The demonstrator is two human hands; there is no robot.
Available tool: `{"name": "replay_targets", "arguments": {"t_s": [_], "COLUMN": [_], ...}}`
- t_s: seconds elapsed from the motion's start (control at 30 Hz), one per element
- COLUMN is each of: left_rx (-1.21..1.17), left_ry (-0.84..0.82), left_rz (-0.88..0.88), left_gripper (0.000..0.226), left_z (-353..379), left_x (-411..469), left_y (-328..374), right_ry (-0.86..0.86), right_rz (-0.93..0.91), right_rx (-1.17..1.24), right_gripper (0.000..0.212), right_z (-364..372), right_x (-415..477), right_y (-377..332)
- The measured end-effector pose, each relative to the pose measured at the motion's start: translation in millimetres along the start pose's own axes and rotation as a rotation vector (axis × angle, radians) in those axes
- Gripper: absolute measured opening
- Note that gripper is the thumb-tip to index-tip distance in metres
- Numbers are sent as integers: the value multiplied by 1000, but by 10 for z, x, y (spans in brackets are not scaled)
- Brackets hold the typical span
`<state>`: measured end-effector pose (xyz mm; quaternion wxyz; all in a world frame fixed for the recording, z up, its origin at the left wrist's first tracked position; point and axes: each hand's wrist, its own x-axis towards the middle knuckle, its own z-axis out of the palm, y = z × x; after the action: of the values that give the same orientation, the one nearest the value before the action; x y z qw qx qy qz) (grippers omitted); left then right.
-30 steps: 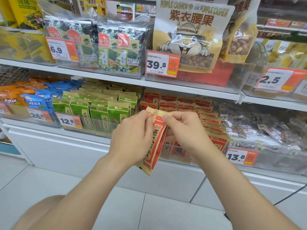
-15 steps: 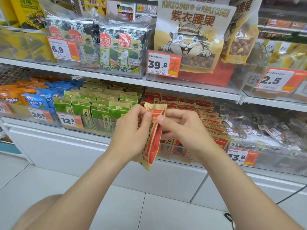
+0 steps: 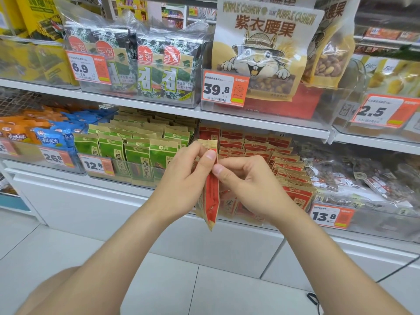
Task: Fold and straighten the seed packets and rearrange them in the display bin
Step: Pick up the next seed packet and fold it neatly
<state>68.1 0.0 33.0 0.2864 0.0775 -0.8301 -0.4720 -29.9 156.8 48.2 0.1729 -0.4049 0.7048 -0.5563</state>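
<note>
Between left hand (image 3: pixel 181 180), right hand (image 3: pixel 247 185): packet (image 3: pixel 211 196); bin (image 3: pixel 293 214) behind.

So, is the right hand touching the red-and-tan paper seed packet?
Touching. Head view: the right hand pinches the red-and-tan paper seed packet, thumb tip pressed against its upper edge.

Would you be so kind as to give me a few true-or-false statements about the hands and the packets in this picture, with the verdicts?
1. The left hand and the right hand both pinch a red packet near its top. True.
2. That packet is tucked in among the shelved red packets. False: it hangs in the air in front of them.
3. The green packets stand to the left of the shelved red packets. True.
4. The price tag just right of the shelved red packets reads 39.8. False: it reads 13.8. The 39.8 tag is higher up, by the cashew bag.
</note>
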Motion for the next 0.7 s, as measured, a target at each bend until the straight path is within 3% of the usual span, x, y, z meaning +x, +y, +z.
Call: {"name": "replay_targets", "arguments": {"t_s": [0.27,0.43,0.57,0.7], "left_rx": [52,-66,-203,-289], "left_ry": [-36,-7,82,30], "left_rz": [50,-3,-81,-181], "left_gripper": [34,38,42,34], "left_z": [21,6,8,7], "left_x": [23,24,36,27], "left_y": [-42,31,51,56], "right_ry": [40,29,-84,-101], "right_rz": [78,86,102,195], "right_rx": [33,107,-73,7], "right_gripper": [22,17,30,39], "right_z": [49,31,23,98], "right_x": [11,-5,-4,-5], "right_y": [-2,-20,-29,-26]}}
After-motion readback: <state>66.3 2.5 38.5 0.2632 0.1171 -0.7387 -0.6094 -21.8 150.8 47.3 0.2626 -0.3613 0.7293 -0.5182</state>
